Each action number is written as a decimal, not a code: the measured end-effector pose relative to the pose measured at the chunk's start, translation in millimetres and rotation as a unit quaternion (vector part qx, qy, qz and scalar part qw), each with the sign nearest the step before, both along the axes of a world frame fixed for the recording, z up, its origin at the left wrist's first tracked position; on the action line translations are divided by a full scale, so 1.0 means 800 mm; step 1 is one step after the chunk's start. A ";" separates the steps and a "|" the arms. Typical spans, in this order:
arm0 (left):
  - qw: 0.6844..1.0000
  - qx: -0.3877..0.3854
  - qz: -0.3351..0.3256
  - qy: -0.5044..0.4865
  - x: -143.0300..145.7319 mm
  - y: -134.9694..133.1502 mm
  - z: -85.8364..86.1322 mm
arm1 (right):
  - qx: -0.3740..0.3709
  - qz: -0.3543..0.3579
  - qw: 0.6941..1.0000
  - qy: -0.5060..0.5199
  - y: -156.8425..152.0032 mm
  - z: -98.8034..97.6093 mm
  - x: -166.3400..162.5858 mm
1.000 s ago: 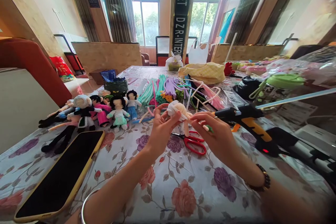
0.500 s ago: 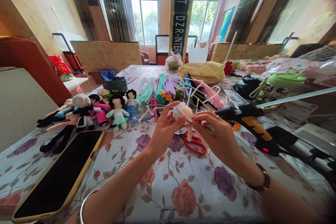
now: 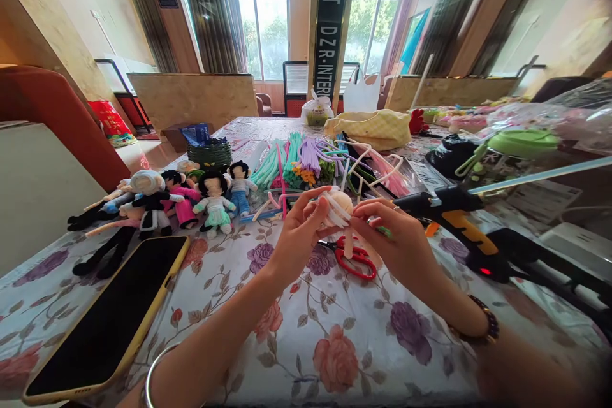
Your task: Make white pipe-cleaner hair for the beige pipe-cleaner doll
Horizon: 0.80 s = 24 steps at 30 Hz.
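Observation:
My left hand [image 3: 305,229] is closed around a small doll head [image 3: 342,201] in cream fuzzy pipe cleaner, with white strands wrapped on its left side. My right hand [image 3: 389,229] pinches at the head's right lower edge, on what looks like the end of a white pipe cleaner [image 3: 340,215]; the fingertips partly hide it. A pale pipe-cleaner stem [image 3: 349,245] hangs down from the head. Red-handled scissors [image 3: 356,261] lie on the table just below and behind the hands.
Several finished dolls [image 3: 215,201] lie at the left, behind a phone [image 3: 109,319] in a yellow case. Bundles of coloured pipe cleaners [image 3: 306,156] spread across the middle back. A glue gun [image 3: 459,223] stands close by my right hand, near a green-lidded jar [image 3: 507,159].
My left thumb has shifted up and the head has turned slightly, showing more white strands. Both hands stay in nearly the same place.

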<state>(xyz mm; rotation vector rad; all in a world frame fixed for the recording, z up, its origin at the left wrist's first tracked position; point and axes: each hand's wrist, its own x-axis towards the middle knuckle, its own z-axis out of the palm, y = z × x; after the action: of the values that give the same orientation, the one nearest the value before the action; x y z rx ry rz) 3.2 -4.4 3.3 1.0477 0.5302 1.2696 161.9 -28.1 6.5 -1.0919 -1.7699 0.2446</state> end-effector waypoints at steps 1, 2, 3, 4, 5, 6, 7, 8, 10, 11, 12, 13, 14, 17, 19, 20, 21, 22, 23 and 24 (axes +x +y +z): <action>1.000 -0.004 -0.001 -0.001 0.000 0.000 0.000 | -0.004 0.005 1.000 0.003 0.000 0.000 0.000; 1.000 -0.007 -0.003 -0.003 0.000 0.000 0.001 | -0.009 0.011 1.000 0.009 0.001 0.000 0.000; 1.000 -0.008 -0.005 -0.004 0.000 0.000 0.001 | -0.013 0.016 1.000 0.017 0.001 0.000 0.001; 1.000 -0.009 -0.006 -0.006 0.000 0.000 0.002 | -0.015 0.020 0.999 0.024 0.002 0.000 0.001; 1.000 -0.008 -0.007 -0.006 0.000 0.000 0.002 | -0.014 0.021 0.999 0.029 0.002 0.000 0.001; 1.000 -0.007 -0.008 -0.005 -0.001 0.000 0.002 | -0.011 0.018 0.999 0.031 0.003 -0.001 0.002; 1.000 -0.006 -0.008 -0.005 -0.001 0.000 0.002 | -0.008 0.013 0.999 0.031 0.003 -0.001 0.002; 1.000 -0.005 -0.008 -0.005 -0.001 0.000 0.002 | -0.005 0.008 1.000 0.029 0.003 -0.002 0.002; 1.000 -0.002 -0.009 -0.004 -0.001 0.000 0.002 | -0.002 -0.003 1.000 0.027 0.004 -0.003 0.003; 1.000 0.000 -0.011 -0.003 -0.002 0.000 0.001 | 0.003 -0.006 1.000 0.025 0.003 -0.003 0.003; 1.000 0.004 -0.014 -0.003 -0.002 0.000 0.001 | 0.010 -0.009 1.000 0.023 0.003 -0.003 0.003; 1.000 0.008 -0.017 -0.003 -0.002 0.000 0.001 | 0.018 -0.010 1.000 0.020 0.002 -0.003 0.003; 1.000 0.011 -0.021 -0.003 -0.002 0.000 0.001 | 0.026 -0.012 0.999 0.016 0.001 -0.002 0.003; 0.999 0.023 -0.030 -0.008 -0.003 0.001 -0.001 | 0.048 -0.026 0.999 -0.001 -0.002 0.000 0.001; 0.999 0.031 -0.035 -0.006 -0.004 0.002 -0.002 | 0.061 -0.037 0.997 -0.010 -0.003 0.001 0.001; 0.999 0.034 -0.037 -0.004 -0.004 0.002 -0.003 | 0.068 -0.041 0.997 -0.013 -0.003 0.002 0.000; 0.999 0.038 -0.038 -0.002 -0.004 0.002 -0.003 | 0.074 -0.042 0.996 -0.014 -0.004 0.002 0.000; 0.998 0.040 -0.039 -0.001 -0.004 0.002 -0.003 | 0.079 -0.043 0.996 -0.015 -0.004 0.003 0.000; 0.998 0.044 -0.039 0.000 -0.005 0.002 -0.002 | 0.081 -0.042 0.996 -0.015 -0.004 0.003 -0.001; 0.998 0.050 -0.039 -0.001 -0.005 0.003 -0.002 | 0.084 -0.040 0.996 -0.014 -0.005 0.004 -0.001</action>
<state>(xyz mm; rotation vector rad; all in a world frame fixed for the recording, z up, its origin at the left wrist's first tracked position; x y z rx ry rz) -0.6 -2.1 1.7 1.1392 0.4242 1.2383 160.7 -32.0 9.4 -1.0473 -1.7338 0.0311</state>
